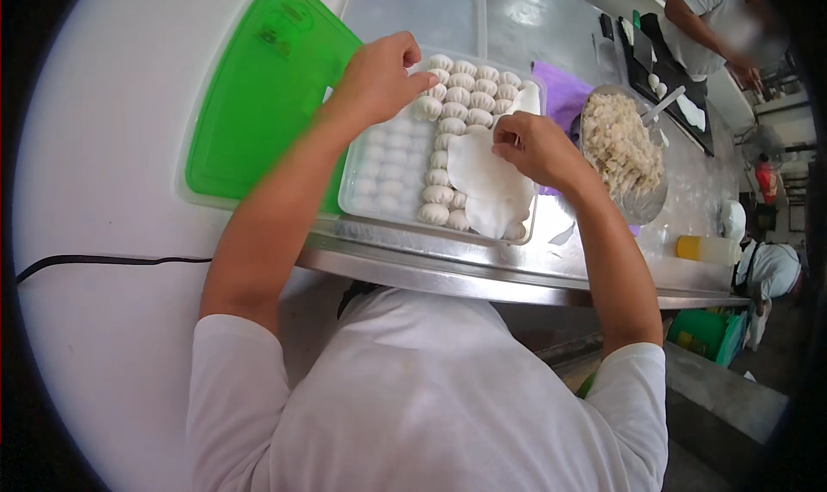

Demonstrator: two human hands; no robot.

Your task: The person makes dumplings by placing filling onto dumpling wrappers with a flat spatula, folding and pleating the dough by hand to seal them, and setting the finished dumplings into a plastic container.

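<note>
White pleated dumplings [461,95] stand in rows in a clear plastic tray [347,186] on the metal table. Over its left part, more dumplings show faintly through a translucent layer. A thin white dough sheet [482,177] lies over the dumplings on the right. My left hand [383,77] is above the tray's upper left part, thumb and forefinger apart, near a dumpling, with nothing seen between them. My right hand [532,146] is at the upper edge of the dough sheet, its fingers curled together; whether they pinch the sheet is too small to tell.
A green lid [258,104] lies left of the tray, an empty clear container [422,18] behind it. To the right are a bowl of pale filling [622,143], a purple cloth [560,96], a black board [689,117] and a yellow-based bottle [706,249]. Other people [702,18] stand at the right.
</note>
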